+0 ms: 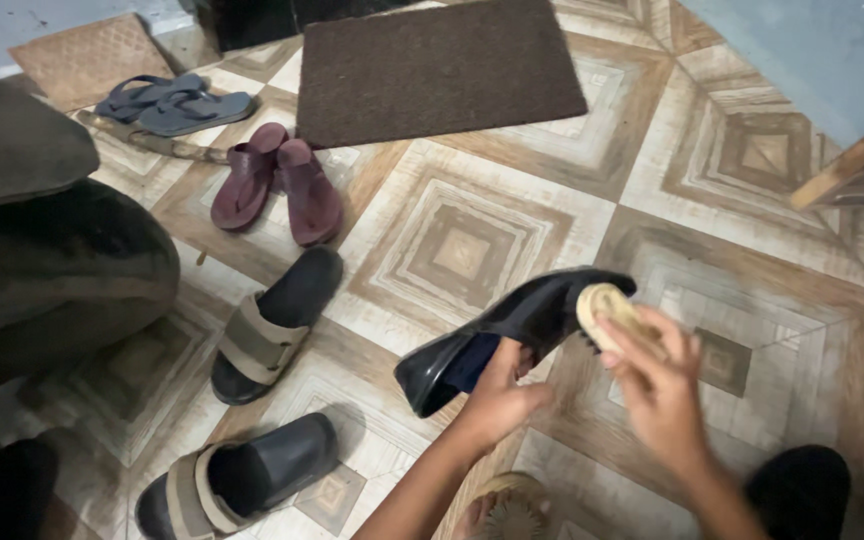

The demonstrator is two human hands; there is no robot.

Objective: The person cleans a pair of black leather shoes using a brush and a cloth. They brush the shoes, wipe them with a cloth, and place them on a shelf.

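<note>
My left hand (500, 395) grips a black leather shoe (542, 310) by its opening, holding it tilted above the tiled floor with the toe pointing up and right. In my right hand (660, 385) is a small wooden brush (607, 305), its pale oval back pressed against the shoe's upper near the toe. Both forearms reach in from the bottom edge of the view.
Two black slides with tan straps (267, 330) (237, 478) lie at lower left. Maroon flip-flops (277, 185) and blue flip-flops (174, 103) lie farther back. A brown doormat (432, 65) is at the top. Another black shoe (802, 490) sits at lower right, and a second brush (512, 508) lies below my hands.
</note>
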